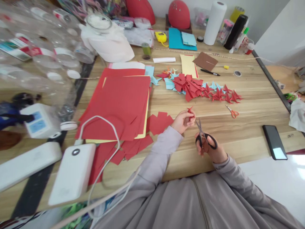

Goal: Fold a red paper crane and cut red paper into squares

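While the left hand pinches a small, pointy, folded red paper shape near the front edge of the brown wooden worktop, the right hand has its fingers through the loops of black-handled metal scissors. Their blades are a little apart, with the tips just beside the left hand. Farther back lies a messy heap of folded red paper pieces. Big flat red paper sheets lie toward the left edge.
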`<state>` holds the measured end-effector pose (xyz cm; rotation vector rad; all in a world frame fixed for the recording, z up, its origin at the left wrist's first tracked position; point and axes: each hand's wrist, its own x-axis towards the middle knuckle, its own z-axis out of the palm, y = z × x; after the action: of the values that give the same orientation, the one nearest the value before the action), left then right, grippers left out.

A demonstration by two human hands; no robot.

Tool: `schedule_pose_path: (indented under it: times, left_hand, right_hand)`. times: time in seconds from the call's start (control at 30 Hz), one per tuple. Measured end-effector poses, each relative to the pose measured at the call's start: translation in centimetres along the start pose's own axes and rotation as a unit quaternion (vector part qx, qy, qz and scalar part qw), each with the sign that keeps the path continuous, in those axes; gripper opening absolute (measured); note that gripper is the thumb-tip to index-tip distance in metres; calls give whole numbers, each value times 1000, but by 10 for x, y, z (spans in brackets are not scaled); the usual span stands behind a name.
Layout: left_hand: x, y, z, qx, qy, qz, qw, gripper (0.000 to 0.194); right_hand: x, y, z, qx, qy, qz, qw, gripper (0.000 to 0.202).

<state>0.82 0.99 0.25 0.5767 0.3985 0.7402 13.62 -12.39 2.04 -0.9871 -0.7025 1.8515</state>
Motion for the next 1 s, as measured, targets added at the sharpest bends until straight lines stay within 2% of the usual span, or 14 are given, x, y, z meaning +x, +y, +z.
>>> schedule_pose_path:
  times: [0.13, 0.27, 0.6, 0.87, 1.0]
  left_hand:
    - [0, 0, -1, 10, 10, -11, 1000, 5]
    - [0, -1, 0, 33, 14, -5, 999, 7]
    - [-1, 2, -1, 112, 3, -13, 994, 12]
    - [-5, 9, 3, 208, -11, -3, 978, 13]
    - [-4, 10, 2, 221, -14, -5, 975, 13]
  right_hand:
    - [4, 0, -3, -65, 6, 14, 998, 50]
    - [6, -3, -2, -86, 22, 14, 996, 52]
    - [-4, -12, 3, -88, 40, 20, 995, 48]
    - [-13, -14, 10, -82, 72, 33, 993, 45]
    - [-14, -16, 13, -87, 84, 36, 992, 45]
